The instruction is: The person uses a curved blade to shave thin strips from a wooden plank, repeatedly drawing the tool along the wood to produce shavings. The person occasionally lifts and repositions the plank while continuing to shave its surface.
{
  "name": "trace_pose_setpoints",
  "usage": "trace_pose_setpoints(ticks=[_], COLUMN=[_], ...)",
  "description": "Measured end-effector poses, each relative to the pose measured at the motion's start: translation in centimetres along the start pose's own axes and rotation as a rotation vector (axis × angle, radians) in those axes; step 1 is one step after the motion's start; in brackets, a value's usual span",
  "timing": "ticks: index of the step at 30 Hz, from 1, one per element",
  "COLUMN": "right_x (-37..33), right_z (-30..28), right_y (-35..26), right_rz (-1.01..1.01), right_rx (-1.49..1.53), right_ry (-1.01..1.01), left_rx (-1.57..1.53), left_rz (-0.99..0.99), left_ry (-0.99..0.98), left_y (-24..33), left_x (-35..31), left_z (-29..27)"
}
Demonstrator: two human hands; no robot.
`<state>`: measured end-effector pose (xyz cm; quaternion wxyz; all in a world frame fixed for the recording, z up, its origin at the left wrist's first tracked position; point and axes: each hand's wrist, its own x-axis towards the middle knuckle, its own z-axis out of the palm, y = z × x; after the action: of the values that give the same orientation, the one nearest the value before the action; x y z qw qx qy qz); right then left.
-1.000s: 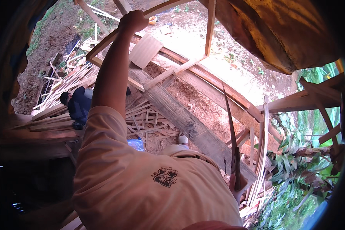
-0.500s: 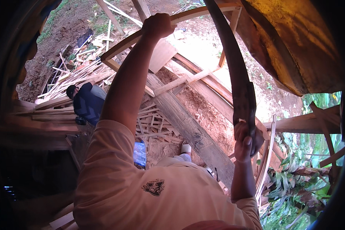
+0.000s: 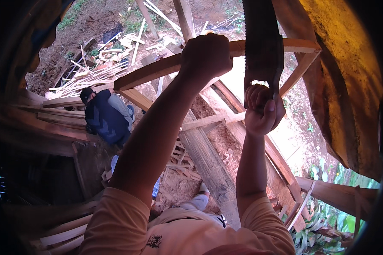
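My left hand (image 3: pixel 207 55) is wrapped around a wooden bar (image 3: pixel 157 68) that spans the upper part of the view, bent by the lens. In my right hand (image 3: pixel 263 112) is the handle of a handsaw (image 3: pixel 264 46), its dark, broad blade pointing up and away from me. The toothed edge faces left, and the blade passes in front of the bar just right of my left hand. Whether the teeth touch the wood, I cannot tell. Slanting wooden pieces (image 3: pixel 301 73) join the bar at both ends.
On the left a person in a dark top (image 3: pixel 107 114) is bent low beside a heap of wood strips (image 3: pixel 83 80). A long grey plank (image 3: pixel 208 155) runs diagonally below my arms. A yellowish, rusty-looking sheet (image 3: pixel 344 80) hangs upper right, with plants (image 3: pixel 327 221) lower right.
My right hand has risen and moved left with the saw, bringing the blade closer to my left hand. The view has shifted; my left hand still grips the bar.
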<state>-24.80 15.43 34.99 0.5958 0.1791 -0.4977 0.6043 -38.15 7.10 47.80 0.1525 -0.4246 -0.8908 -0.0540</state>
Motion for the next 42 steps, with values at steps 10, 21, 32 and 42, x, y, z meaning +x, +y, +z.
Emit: trace_pose_setpoints(ticks=[10,21,32,42], right_x=[-2.3,-5.7,-22.6,-32.9], right_z=[-0.5,-0.4,-5.2,-6.0], right_y=[1.6,1.0,-14.3,-40.3], right_rz=[0.022,0.056,0.358,1.132], right_rx=[-0.034,-0.135,-0.588,-0.866], right_ry=[0.005,0.029,0.028,0.008], left_rx=[-0.009,-0.002,-0.056,-0.046], left_rz=[0.047,0.050,0.097,0.108], left_ry=[0.032,-0.053,-0.168,-0.115], left_y=[-0.7,-1.1,-2.4,-6.9], left_x=[1.1,-0.1,3.4,6.8], left_z=[1.0,0.2,0.9,2.8])
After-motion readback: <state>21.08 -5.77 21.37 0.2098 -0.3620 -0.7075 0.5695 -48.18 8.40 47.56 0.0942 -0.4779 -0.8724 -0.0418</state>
